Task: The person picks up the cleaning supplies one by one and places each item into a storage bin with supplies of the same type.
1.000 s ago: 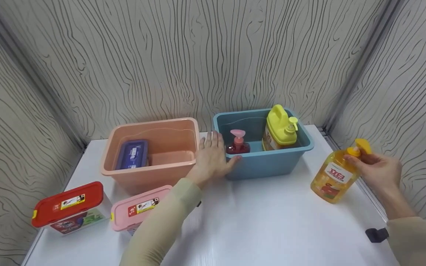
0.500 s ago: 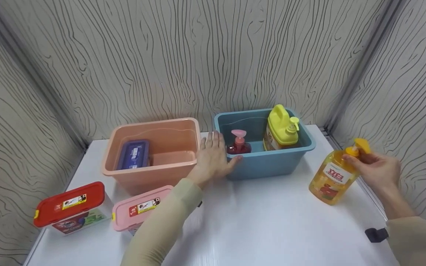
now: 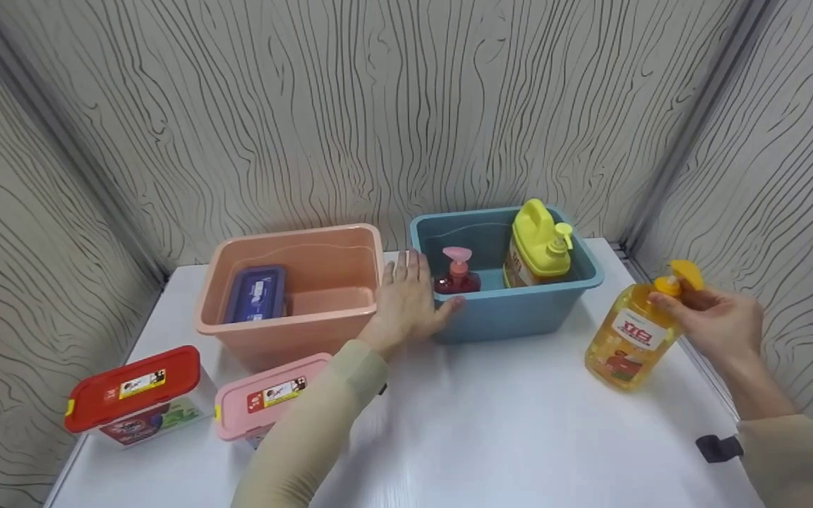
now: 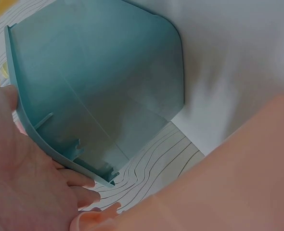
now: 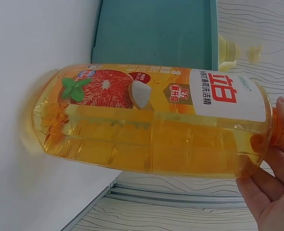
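Observation:
My right hand [image 3: 724, 328] grips an orange pump bottle of dish soap [image 3: 629, 342] by its neck, just under the yellow pump head. The bottle leans a little, its base close over the white table at the right; its grapefruit label [image 5: 106, 89] shows in the right wrist view. My left hand [image 3: 406, 303] lies with fingers straight across the left rim of the blue bin [image 3: 512, 317], thumb over its front edge. Inside that bin stand a small red pump bottle [image 3: 458, 271] and a yellow jug with a pump [image 3: 540, 247].
Left of my left hand is a pink bin [image 3: 293, 335] holding a purple box [image 3: 256, 295]. In front of it stand a red-lidded tub [image 3: 135, 388] and a pink-lidded tub [image 3: 272, 395], the latter partly behind my left sleeve. Patterned walls [image 3: 378, 106] enclose the white table [image 3: 505, 423].
My right hand has shifted slightly left with the soap bottle. The left hand stays at the blue bin's rim.

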### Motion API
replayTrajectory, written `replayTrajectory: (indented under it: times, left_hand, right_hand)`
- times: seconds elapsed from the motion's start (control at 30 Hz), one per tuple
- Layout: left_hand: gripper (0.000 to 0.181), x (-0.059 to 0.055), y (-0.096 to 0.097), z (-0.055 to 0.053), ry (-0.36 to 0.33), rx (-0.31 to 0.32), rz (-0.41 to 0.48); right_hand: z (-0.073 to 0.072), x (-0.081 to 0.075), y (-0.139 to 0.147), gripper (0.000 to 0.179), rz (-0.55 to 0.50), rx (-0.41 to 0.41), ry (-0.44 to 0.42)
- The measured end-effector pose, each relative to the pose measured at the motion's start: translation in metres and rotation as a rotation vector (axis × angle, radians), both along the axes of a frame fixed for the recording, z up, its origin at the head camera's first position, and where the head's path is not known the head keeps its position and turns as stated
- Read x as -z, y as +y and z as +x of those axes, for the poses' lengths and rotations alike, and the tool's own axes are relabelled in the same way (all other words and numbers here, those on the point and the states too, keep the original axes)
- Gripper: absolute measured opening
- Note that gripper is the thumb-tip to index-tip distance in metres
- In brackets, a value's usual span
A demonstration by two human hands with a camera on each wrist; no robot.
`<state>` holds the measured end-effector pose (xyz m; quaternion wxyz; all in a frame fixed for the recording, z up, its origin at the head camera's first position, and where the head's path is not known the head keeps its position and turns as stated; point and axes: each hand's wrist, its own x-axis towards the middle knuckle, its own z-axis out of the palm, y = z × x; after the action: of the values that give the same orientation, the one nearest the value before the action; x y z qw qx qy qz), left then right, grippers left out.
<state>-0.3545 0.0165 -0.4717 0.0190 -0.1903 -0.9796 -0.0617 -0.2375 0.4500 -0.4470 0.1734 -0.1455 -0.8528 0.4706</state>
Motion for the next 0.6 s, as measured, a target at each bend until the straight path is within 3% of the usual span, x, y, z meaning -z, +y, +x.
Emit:
replayTrajectory:
  times: [0.6]
  left_hand:
    - [0.115, 0.001, -0.001, 0.001, -0.005, 0.002, 0.020]
  right_hand:
    - [0.005, -0.017, -0.020, 0.059, 0.006, -0.080, 0.096]
